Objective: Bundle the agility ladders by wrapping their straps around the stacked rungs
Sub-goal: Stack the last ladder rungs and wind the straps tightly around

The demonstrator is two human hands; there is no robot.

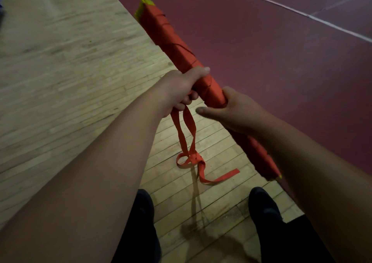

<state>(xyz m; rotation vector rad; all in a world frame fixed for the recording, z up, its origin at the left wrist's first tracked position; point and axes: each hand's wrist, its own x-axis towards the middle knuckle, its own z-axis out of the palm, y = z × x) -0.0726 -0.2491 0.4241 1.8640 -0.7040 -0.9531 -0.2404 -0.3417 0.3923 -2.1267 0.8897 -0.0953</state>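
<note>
Right hand covers a stretch of the orange bundle, fingers hidden behind it. Yellow rungs show mainly at the far tip, the rest buried under wound strap. Forearms run off the near edge; one hides part of a dark shoe. Far-left floor is blurred

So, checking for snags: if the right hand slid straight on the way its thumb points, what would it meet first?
Probably the loose red fabric strap hanging below the left hand, though depth is unclear.
</note>
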